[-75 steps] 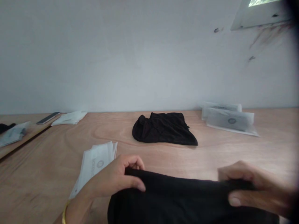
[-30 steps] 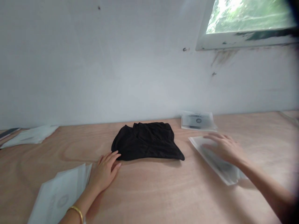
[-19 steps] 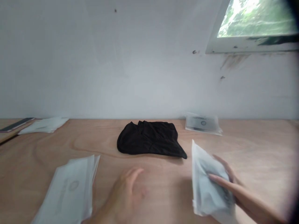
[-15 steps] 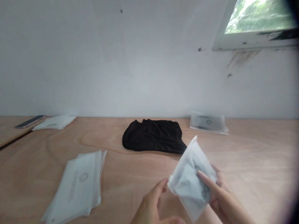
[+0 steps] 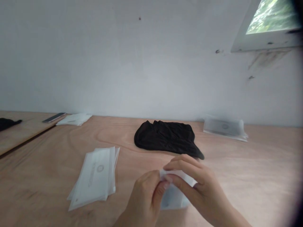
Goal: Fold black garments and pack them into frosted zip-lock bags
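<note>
Both hands are closed on a frosted plastic zip bag (image 5: 174, 198) low in the middle of the view. My left hand (image 5: 146, 195) pinches the bag's upper left corner between thumb and fingers. With thumb and fingers, my right hand (image 5: 196, 183) grips the top edge, close to the left thumb. Something pale bluish shows through the bag; its kind cannot be made out. Just beyond the hands, a black piece of cloth (image 5: 165, 137) lies flat on the wooden table (image 5: 59, 164).
A pile of frosted bags with a printed logo (image 5: 94, 176) lies on the left. Other bags rest by the wall, at back right (image 5: 223, 127) and back left (image 5: 75, 119). A dark flat strip (image 5: 54, 117) and black cloth (image 5: 8, 123) lie far left, past a table gap.
My right hand has moved from the bag's right side to its top edge beside my left hand. The bag has turned and dropped lower. The view has swung left.
</note>
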`<action>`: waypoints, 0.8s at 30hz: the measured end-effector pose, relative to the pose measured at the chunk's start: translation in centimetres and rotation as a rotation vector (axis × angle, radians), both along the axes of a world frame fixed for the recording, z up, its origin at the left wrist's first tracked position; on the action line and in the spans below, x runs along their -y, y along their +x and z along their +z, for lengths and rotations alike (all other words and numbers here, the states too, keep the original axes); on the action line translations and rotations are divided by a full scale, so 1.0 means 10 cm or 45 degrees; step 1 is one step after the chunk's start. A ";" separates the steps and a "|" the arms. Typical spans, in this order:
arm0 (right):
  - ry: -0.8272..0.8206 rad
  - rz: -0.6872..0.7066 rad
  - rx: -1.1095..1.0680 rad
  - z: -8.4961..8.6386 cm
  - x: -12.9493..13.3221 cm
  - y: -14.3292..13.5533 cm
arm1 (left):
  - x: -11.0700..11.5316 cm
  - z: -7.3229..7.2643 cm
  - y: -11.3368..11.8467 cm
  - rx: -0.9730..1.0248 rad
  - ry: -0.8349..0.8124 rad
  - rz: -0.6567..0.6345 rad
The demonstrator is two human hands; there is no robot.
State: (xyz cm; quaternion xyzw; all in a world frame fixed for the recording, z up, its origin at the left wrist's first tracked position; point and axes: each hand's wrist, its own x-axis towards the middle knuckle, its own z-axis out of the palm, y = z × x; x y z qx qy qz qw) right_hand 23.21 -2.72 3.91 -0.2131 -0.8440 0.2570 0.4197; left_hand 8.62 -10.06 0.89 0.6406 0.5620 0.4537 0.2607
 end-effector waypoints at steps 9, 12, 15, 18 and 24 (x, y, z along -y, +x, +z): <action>0.098 -0.056 0.226 -0.31 -0.05 0.23 | 0.10 -0.04 -0.22 -0.041 0.141 0.358; 0.137 -0.123 0.323 -0.57 -0.11 0.47 | 0.15 -0.04 -0.41 0.005 0.159 0.571; 0.209 -0.183 0.307 -0.61 -0.11 0.59 | 0.18 -0.06 -0.48 -0.042 0.152 0.557; 0.255 -0.099 0.291 -0.42 -0.06 0.51 | 0.17 -0.04 -0.41 -0.163 0.193 0.459; 0.050 0.198 0.435 -0.30 -0.03 0.08 | 0.15 0.11 -0.17 -0.452 0.413 0.125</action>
